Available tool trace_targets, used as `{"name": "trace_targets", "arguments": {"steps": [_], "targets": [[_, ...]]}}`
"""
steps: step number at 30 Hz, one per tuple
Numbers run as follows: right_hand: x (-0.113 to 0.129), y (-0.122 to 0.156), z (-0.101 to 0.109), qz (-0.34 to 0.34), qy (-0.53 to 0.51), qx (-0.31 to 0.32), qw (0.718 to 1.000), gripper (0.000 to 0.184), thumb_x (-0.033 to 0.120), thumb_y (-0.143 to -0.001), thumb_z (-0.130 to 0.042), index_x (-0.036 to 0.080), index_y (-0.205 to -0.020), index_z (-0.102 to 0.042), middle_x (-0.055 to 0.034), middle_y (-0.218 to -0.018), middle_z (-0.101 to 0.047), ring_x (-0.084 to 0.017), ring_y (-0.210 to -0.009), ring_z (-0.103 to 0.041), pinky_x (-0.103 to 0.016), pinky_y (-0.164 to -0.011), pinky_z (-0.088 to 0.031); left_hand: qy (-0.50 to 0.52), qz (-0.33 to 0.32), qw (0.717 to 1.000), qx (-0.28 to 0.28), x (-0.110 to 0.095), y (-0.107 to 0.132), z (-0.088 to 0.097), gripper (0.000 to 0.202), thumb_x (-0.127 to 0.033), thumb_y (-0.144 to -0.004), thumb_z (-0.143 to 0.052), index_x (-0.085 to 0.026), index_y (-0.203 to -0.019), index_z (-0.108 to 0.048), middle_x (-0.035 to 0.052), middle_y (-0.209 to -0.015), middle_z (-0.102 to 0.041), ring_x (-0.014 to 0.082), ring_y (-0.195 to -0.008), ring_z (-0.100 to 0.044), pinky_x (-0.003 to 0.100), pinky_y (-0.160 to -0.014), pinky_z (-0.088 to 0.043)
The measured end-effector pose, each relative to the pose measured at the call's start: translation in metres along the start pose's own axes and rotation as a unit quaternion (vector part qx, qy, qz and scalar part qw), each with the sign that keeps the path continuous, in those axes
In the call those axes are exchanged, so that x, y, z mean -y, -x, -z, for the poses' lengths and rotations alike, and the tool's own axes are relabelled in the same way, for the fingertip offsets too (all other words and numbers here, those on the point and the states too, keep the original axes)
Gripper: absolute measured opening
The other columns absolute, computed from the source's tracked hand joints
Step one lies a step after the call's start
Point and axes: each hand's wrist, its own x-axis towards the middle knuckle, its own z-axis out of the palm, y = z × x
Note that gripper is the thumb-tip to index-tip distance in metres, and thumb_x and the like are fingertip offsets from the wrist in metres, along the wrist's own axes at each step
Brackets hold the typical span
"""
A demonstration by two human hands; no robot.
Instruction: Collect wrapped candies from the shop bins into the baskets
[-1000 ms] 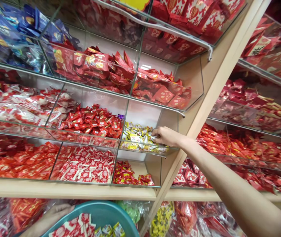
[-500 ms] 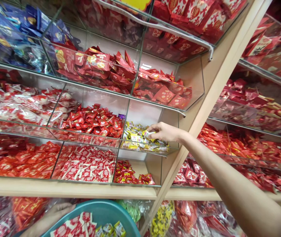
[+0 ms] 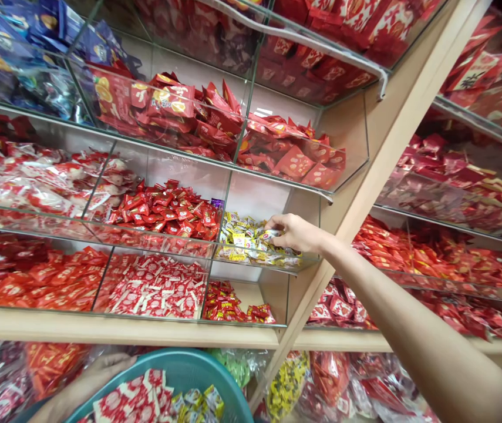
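Note:
My right hand (image 3: 297, 234) reaches over the low clear front wall into a shelf compartment of yellow-and-white wrapped candies (image 3: 244, 235). Thumb and fingers are curled together at the top of the pile, with a pale candy wrapper showing between them. At the lower left, my left hand (image 3: 107, 367) holds the side of a teal plastic basin (image 3: 198, 357). Its fingers lie along the rim, partly hidden. Inside the basin are red-and-white wrapped packets (image 3: 134, 396) and several yellow wrapped candies (image 3: 195, 405).
Around the compartment, glass-divided bins hold red candies (image 3: 171, 208), red-and-white packets (image 3: 158, 288) and blue packets (image 3: 34, 53). A slanting wooden upright (image 3: 347, 229) stands by my right forearm. Bagged candies (image 3: 288, 382) sit beneath the wooden ledge (image 3: 145, 326).
The view has shifted slightly, and the basin with my left hand shows a little higher. My right hand stays at the yellow candies, its fingers drawn slightly closer together.

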Motion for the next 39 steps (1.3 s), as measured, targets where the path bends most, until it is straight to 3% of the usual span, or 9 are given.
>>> {"name": "trace_targets", "arguments": {"steps": [6, 9, 13, 17, 21, 24, 28, 33, 39], "targets": [[0.025, 0.036, 0.007, 0.049, -0.154, -0.119, 0.980, 0.027, 0.027, -0.070, -0.059, 0.013, -0.093, -0.056, -0.0045, -0.085, -0.060, -0.014, -0.075, -0.054, -0.028, -0.069, -0.043, 0.059, -0.007, 0.998, 0.004, 0.014, -0.005, 0.001, 0.038, -0.059, -0.054, -0.068, -0.024, -0.067, -0.071, -0.0017, -0.069, -0.074, 0.0259, -0.075, -0.067, 0.027, -0.069, -0.051], [0.050, 0.068, -0.018, 0.058, -0.243, -0.095, 0.964, 0.029, 0.031, -0.075, -0.058, 0.017, -0.099, -0.054, -0.0043, -0.093, -0.058, -0.014, -0.082, -0.054, -0.029, -0.073, -0.044, 0.064, 0.004, 0.998, -0.001, 0.009, 0.000, 0.000, 0.040, -0.056, -0.055, -0.070, -0.019, -0.072, -0.071, -0.0006, -0.069, -0.074, 0.0245, -0.075, -0.067, 0.025, -0.068, -0.050], [0.062, 0.106, -0.109, 0.042, -0.323, -0.001, 0.945, 0.020, 0.027, -0.077, -0.056, 0.021, -0.096, -0.055, -0.0029, -0.099, -0.055, -0.013, -0.090, -0.052, -0.028, -0.080, -0.042, 0.080, 0.018, 0.997, 0.004, 0.001, 0.004, -0.002, 0.044, -0.052, -0.056, -0.071, -0.014, -0.079, -0.070, 0.0030, -0.075, -0.074, 0.0246, -0.077, -0.067, 0.026, -0.070, -0.050], [0.048, 0.132, -0.220, -0.060, -0.416, 0.084, 0.904, 0.023, 0.024, -0.074, -0.057, 0.018, -0.096, -0.053, 0.0008, -0.079, -0.054, -0.012, -0.075, -0.052, -0.024, -0.067, -0.043, 0.084, 0.029, 0.996, 0.009, -0.001, 0.006, -0.001, 0.042, -0.050, -0.056, -0.072, -0.016, -0.080, -0.070, 0.0037, -0.074, -0.074, 0.0222, -0.071, -0.067, 0.026, -0.066, -0.051], [0.030, 0.153, -0.282, -0.101, -0.360, 0.103, 0.922, 0.028, 0.022, -0.071, -0.059, 0.018, -0.098, -0.054, 0.0007, -0.078, -0.055, -0.013, -0.072, -0.052, -0.025, -0.065, -0.042, 0.070, 0.018, 0.997, 0.002, -0.003, 0.007, -0.001, 0.037, -0.048, -0.056, -0.073, -0.016, -0.075, -0.070, 0.0031, -0.073, -0.073, 0.0195, -0.067, -0.066, 0.025, -0.065, -0.050], [0.027, 0.165, -0.295, -0.074, -0.260, 0.103, 0.957, 0.028, 0.017, -0.070, -0.058, 0.019, -0.098, -0.058, -0.0032, -0.091, -0.059, -0.017, -0.088, -0.053, -0.029, -0.079, -0.041, 0.065, 0.010, 0.998, 0.004, -0.004, 0.007, -0.001, 0.037, -0.048, -0.057, -0.073, -0.016, -0.075, -0.070, 0.0031, -0.073, -0.073, 0.0198, -0.068, -0.066, 0.026, -0.066, -0.050], [0.039, 0.174, -0.297, -0.053, -0.178, 0.151, 0.971, 0.025, 0.017, -0.071, -0.056, 0.021, -0.095, -0.060, -0.0042, -0.098, -0.061, -0.019, -0.097, -0.053, -0.030, -0.085, -0.040, 0.049, 0.008, 0.999, 0.000, -0.004, 0.006, 0.000, 0.037, -0.048, -0.059, -0.072, -0.016, -0.076, -0.070, 0.0031, -0.074, -0.073, 0.0201, -0.071, -0.066, 0.026, -0.066, -0.050], [0.061, 0.170, -0.316, -0.022, -0.176, 0.220, 0.959, 0.021, 0.023, -0.070, -0.058, 0.021, -0.090, -0.061, -0.0021, -0.087, -0.064, -0.017, -0.084, -0.056, -0.025, -0.073, -0.041, 0.045, 0.010, 0.999, -0.008, -0.001, 0.003, -0.001, 0.038, -0.049, -0.056, -0.073, -0.016, -0.076, -0.071, 0.0031, -0.074, -0.073, 0.0192, -0.069, -0.066, 0.025, -0.065, -0.050], [0.078, 0.163, -0.356, -0.055, -0.237, 0.297, 0.923, 0.028, 0.030, -0.064, -0.064, 0.019, -0.090, -0.062, 0.0000, -0.079, -0.064, -0.013, -0.068, -0.056, -0.021, -0.057, -0.039, 0.058, 0.010, 0.998, -0.008, 0.005, 0.002, 0.001, 0.037, -0.048, -0.058, -0.072, -0.016, -0.076, -0.070, 0.0024, -0.072, -0.073, 0.0179, -0.066, -0.065, 0.023, -0.061, -0.050]]}}
